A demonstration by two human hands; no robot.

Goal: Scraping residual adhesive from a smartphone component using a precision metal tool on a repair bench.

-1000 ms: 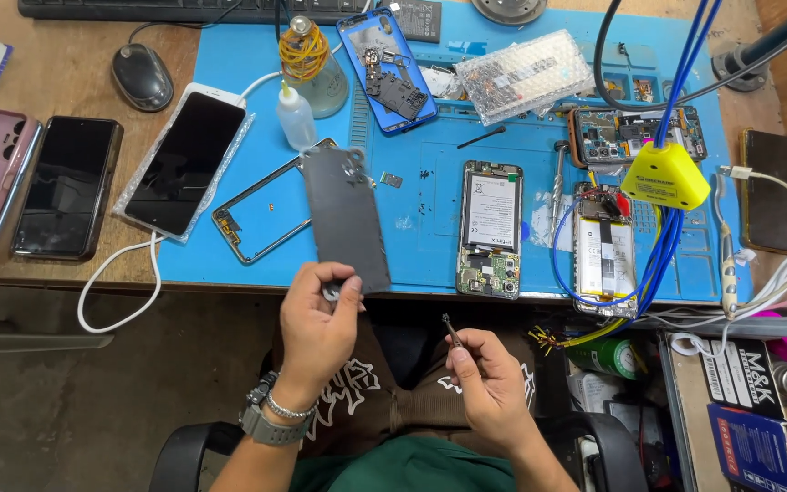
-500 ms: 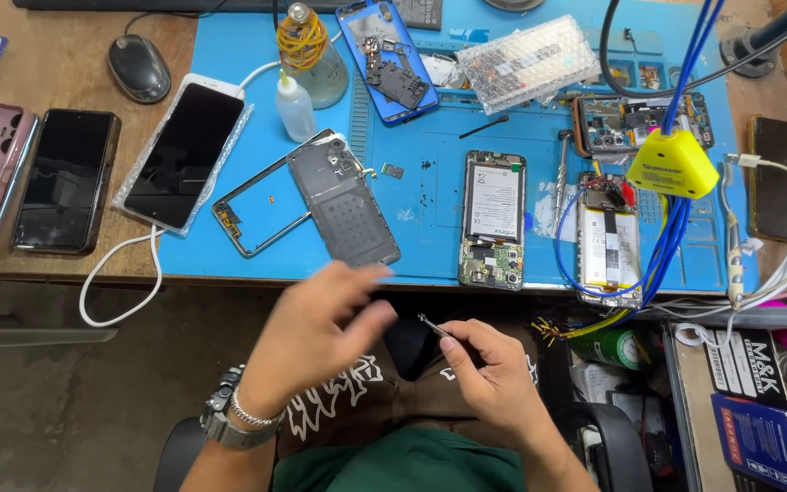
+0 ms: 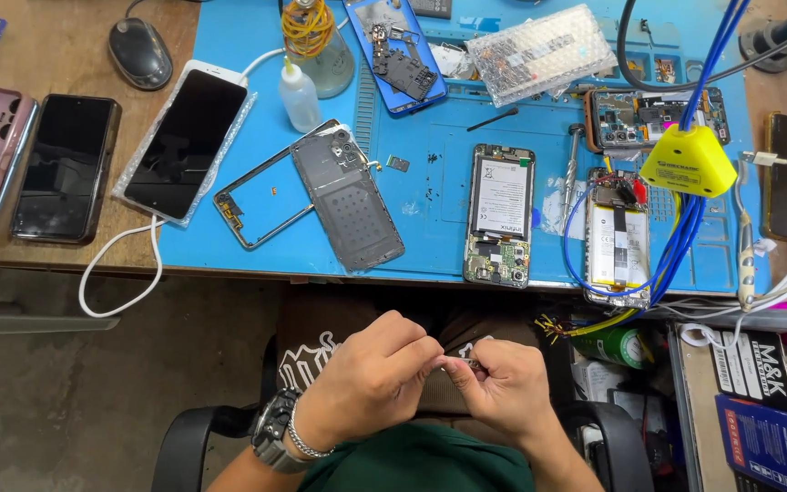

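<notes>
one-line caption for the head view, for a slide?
Left hand and right hand pinch a tiny part together below a blue repair mat strewn with opened phones.

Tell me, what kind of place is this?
Probably a phone repair bench: an opened phone showing its battery lies on a blue work mat, beside a removed back cover and a screwdriver.

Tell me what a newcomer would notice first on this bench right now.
Probably the bright yellow wedge-shaped block with blue cables at the right of the blue mat, amid opened phones. Below the bench edge, the left hand and right hand meet, pinching something too small to identify.
</notes>
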